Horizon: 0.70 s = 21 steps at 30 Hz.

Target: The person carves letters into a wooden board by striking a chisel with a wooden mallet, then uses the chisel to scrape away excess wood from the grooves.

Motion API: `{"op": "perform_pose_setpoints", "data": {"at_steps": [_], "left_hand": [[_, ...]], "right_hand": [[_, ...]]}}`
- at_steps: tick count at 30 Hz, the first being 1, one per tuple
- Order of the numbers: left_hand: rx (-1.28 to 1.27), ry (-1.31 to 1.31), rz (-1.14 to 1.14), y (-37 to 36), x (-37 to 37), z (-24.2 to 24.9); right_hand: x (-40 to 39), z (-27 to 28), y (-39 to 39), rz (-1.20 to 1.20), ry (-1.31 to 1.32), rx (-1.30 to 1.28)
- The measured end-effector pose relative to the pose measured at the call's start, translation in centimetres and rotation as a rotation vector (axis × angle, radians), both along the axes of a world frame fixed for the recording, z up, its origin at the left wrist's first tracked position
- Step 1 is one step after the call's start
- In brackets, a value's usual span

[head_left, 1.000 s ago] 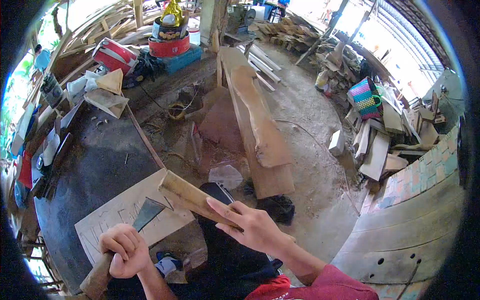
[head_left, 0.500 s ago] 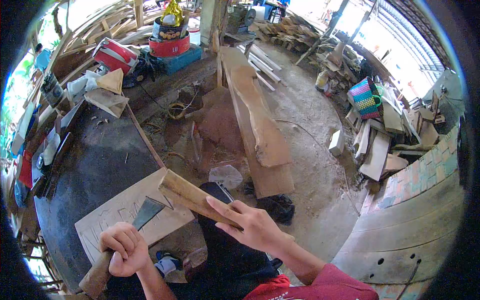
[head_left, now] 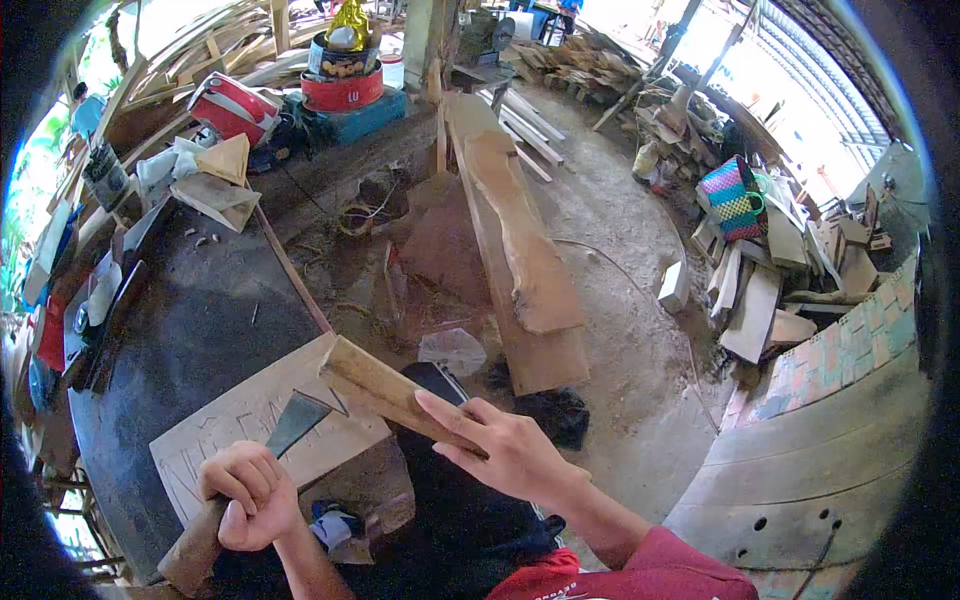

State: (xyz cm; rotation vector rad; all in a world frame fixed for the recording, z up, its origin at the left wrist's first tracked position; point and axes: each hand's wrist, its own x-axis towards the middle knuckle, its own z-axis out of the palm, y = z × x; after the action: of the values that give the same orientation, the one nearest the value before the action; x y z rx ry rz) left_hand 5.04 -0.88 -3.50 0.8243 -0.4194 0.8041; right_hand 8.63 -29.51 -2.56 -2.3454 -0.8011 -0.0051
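Observation:
My left hand [head_left: 248, 495] is closed around a chisel [head_left: 298, 422] with a wide metal blade and a wooden handle; the blade points up and right over a pale board [head_left: 230, 405]. Carved letters show on that board, partly hidden by the blade and the hand. My right hand [head_left: 505, 445] grips a thick wooden bar [head_left: 385, 392], whose far end lies above the board's upper right corner, near the blade's tip. A gap separates the two hands.
The board rests on a dark tabletop [head_left: 200, 310]. A long plank [head_left: 515, 240] stretches away beyond it. Wood scraps and a woven bag [head_left: 732, 198] sit at the right. A red cooler [head_left: 232, 108] and a stack of tins [head_left: 342, 90] stand at the back left.
Both hands keep nearly the same place and the same hold. The whole view has shifted very slightly.

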Motion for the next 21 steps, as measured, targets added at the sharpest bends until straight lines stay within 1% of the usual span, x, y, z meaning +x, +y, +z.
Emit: {"op": "perform_pose_setpoints", "data": {"at_steps": [7, 17, 21], "left_hand": [[-0.006, -0.007, -0.014, 0.00, 0.05, 0.07], [0.012, 0.001, 0.033, -0.17, 0.22, 0.17], [0.006, -0.010, 0.015, -0.05, 0.24, 0.02]], "right_hand": [[-0.08, 0.22, -0.01, -0.007, 0.014, -0.036], [0.05, 0.44, -0.02, 0.011, 0.028, -0.013], [0.00, 0.36, -0.02, 0.008, 0.029, -0.025]]}}
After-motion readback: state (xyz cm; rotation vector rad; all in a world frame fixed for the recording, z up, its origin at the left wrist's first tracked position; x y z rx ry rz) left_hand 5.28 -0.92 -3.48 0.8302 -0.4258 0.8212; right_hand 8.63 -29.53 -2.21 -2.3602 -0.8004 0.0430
